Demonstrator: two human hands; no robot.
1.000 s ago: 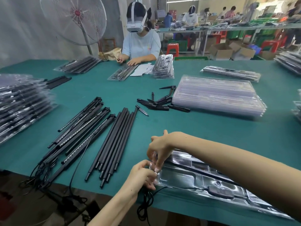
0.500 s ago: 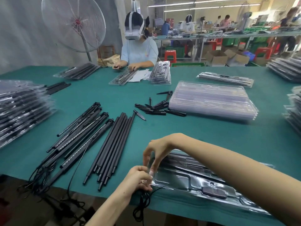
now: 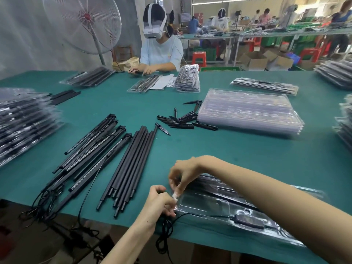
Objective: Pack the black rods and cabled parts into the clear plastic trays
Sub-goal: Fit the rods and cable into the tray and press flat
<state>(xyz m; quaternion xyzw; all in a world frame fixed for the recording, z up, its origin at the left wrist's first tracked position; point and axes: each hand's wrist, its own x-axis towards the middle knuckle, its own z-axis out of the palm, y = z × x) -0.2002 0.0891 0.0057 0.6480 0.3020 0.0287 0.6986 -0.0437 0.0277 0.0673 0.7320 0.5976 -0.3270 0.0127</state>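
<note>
A clear plastic tray [image 3: 213,204] lies at the table's near edge, with a black box part [image 3: 249,220] and its cable [image 3: 190,215] in it. My right hand [image 3: 183,173] pinches the tray's left end from above. My left hand [image 3: 160,203] grips the black cable at the tray's left corner; a loop of it hangs over the table edge. Plain black rods [image 3: 131,164] lie in a bundle to the left. Cabled light bars [image 3: 91,149] lie further left, wires trailing off the edge.
A stack of empty clear trays [image 3: 249,113] sits at the centre right, short black spikes [image 3: 181,121] beside it. Filled trays are piled at the left [image 3: 22,122] and right edges. A person with a headset [image 3: 160,48] works across the green table [image 3: 247,155].
The view has tilted down slightly and shifted. My left hand has slid a little along the cable at the tray's corner; my right hand stays pinched on the tray's end.
</note>
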